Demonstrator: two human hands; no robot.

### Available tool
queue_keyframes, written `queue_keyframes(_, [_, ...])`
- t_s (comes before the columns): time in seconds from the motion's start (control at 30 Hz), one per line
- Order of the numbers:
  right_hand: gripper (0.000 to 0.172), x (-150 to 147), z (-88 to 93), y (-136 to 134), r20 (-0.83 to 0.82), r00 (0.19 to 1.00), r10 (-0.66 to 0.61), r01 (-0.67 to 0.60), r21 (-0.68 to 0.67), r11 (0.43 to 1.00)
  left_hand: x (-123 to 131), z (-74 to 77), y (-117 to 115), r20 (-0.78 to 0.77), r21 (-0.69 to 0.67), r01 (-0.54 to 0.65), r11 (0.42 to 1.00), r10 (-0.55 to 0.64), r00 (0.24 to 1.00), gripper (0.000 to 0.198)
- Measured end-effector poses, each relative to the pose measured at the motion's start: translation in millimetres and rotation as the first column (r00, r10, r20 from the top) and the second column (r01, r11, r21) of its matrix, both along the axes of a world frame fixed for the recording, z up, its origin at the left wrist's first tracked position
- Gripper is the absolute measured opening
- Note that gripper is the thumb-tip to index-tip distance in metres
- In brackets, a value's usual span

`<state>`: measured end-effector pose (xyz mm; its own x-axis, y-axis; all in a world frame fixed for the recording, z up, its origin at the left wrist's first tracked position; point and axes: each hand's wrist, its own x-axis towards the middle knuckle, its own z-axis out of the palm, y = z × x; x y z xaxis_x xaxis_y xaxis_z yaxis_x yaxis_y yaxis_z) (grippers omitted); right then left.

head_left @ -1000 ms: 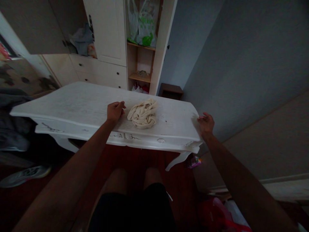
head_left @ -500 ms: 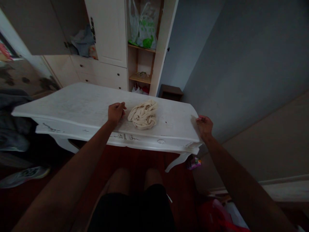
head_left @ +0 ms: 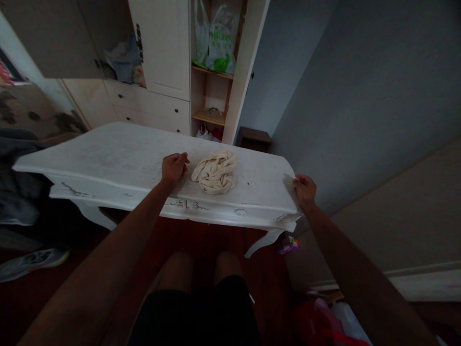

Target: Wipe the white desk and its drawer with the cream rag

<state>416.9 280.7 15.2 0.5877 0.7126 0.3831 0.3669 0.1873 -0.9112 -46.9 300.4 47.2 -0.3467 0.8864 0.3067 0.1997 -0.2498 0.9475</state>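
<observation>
A crumpled cream-coloured cloth (head_left: 215,173) lies bunched and twisted on a white table (head_left: 133,149). Just left of it is my left hand (head_left: 174,166), curled into a loose fist, apart from the cloth, with nothing showing in it. My right hand (head_left: 305,188) is at the table's right end, well away from the cloth. Its fingers are curled closed too, and I see nothing in them. Whether either hand rests on the tabletop is hard to tell in this dim light.
Behind the table stands a white wardrobe (head_left: 163,48) with doors open and plastic bags (head_left: 220,48) on a shelf. A grey wall (head_left: 370,96) rises on the right. A small purple box (head_left: 287,244) and a red bag (head_left: 313,319) lie on the floor; a shoe (head_left: 34,264) is at left.
The view has shifted very slightly. Both hands and the cloth stay in practically the same places.
</observation>
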Motion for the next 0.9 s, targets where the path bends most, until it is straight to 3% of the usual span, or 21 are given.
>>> queue_keyframes(0.27, [0.029, -3, 4.4, -5, 0.059, 0.998, 0.028, -0.024, -0.071, 0.997, 0, -1.3, 1, 0.018, 0.01, 0.003, 1.0, -0.003, 1.0, 0.032])
queue_keyframes(0.4, [0.036, -8, 8.3, -11, 0.13, 0.991, 0.032, -0.018, -0.11, 0.994, -1, -1.6, 2, 0.008, -0.01, 0.001, 1.0, -0.001, 1.0, 0.032])
queue_keyframes(0.9, [0.032, -16, 12.8, -15, 0.18, 0.983, 0.034, -0.014, -0.109, 0.994, 1, 0.8, 0, 0.019, -0.015, -0.016, 1.0, 0.017, 1.0, 0.031])
